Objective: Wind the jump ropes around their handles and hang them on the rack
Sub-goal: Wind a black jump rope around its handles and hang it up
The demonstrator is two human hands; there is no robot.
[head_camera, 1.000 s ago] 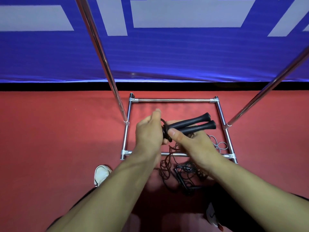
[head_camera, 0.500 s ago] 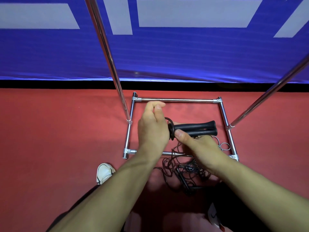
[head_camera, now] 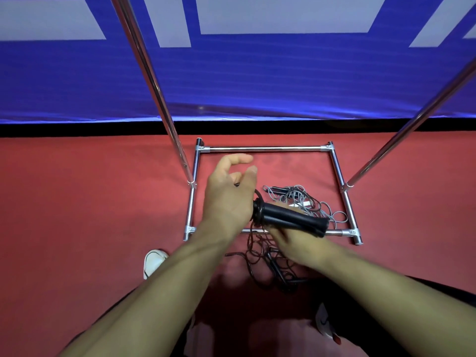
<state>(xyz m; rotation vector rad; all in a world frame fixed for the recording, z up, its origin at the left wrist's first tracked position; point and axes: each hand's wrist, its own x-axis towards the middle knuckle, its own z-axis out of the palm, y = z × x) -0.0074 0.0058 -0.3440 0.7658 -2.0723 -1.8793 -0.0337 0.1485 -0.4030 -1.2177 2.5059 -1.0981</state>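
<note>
Head view, looking down over both forearms at a red floor [head_camera: 77, 215]. Right hand [head_camera: 291, 240] low and partly hidden under a pair of black handles [head_camera: 288, 217] held side by side, fingers wrapped round them from beneath — grip mostly out of sight but clearly closed on the pair. Left hand [head_camera: 229, 191] just beside the capped end of the handles, fingers loosely curled with thumb and forefinger apart; a short bit of black rope [head_camera: 253, 243] seems to pass through the palm, though whether pinched or only guided, cannot tell. Rest of that rope trailing down in a loose tangle onto the floor in front of the near bar of the rack [head_camera: 265, 149]. A second, grey rope [head_camera: 301, 199] lying in a heap inside the rack's base frame, untouched. Two slanting chrome poles rising from the base, out of the top of the picture; blue banner [head_camera: 257, 81] behind. White shoe [head_camera: 153, 262] at lower left. Step in hand, by the look of it: winding the black rope round its handles, only a turn or so near the cap. Next move calls for steady looping with light tension — slack below likely to snag in its own tangle — then a lift to the rack, and the grey rope after.
</note>
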